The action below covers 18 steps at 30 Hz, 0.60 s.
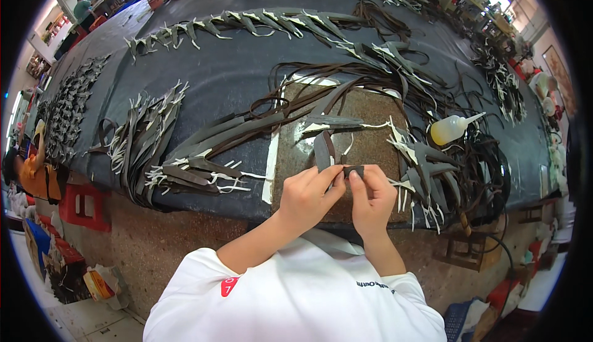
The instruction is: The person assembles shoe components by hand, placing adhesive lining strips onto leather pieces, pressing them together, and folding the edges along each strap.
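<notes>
My left hand [309, 195] and my right hand [373, 203] meet at the near part of a brown speckled board [285, 163]. Between their pinched fingertips they hold a dark grey strip [354, 170]; its wider grey part [322, 150] rises beyond my left fingers. My fingers hide part of it. Just past the hands, another grey strip [333, 121] with thin white tails lies across the board. To the right, grey pieces with white tails [426, 156] are heaped at the board's edge. Near them a squeeze bottle [448, 130] with yellowish liquid and a pointed nozzle lies tilted.
Bundles of grey strips [148, 126] lie on the dark-covered table [235, 64] at left. Long brown straps [309, 98] run over the board. A row of strips [247, 24] stretches farther back. A red stool [85, 208] and a wooden stool [466, 252] stand below. Another person [83, 11] is far left.
</notes>
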Tool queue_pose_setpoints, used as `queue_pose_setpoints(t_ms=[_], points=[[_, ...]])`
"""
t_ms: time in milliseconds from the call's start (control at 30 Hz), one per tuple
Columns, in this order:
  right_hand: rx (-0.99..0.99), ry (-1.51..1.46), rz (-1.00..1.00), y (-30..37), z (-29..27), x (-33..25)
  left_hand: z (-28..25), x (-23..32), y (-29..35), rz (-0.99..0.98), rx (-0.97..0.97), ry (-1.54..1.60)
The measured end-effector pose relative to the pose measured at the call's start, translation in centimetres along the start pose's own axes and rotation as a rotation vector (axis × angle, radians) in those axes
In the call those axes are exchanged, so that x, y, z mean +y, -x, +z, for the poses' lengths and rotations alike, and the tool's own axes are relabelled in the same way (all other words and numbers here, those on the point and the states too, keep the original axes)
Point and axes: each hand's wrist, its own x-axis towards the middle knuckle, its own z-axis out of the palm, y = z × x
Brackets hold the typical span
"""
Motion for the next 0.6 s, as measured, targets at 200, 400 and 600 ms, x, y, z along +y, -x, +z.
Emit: queue_pose_setpoints(t_ms=[200, 400, 600], points=[[0.041, 0.048, -0.028, -0.4, 1.2, -0.1, -0.8, -1.4, -1.5, 0.031, -0.025, 0.017], [0.018, -0.037, 0.062, 0.6, 0.0, 1.1, -1.4, -0.9, 0.2, -0.139, -0.236, 0.143], [0.019, -0.16, 0.174, 1.6, -2.3, 1.8, 1.4, -0.5, 0.7, -0.16, -0.288, 0.294]])
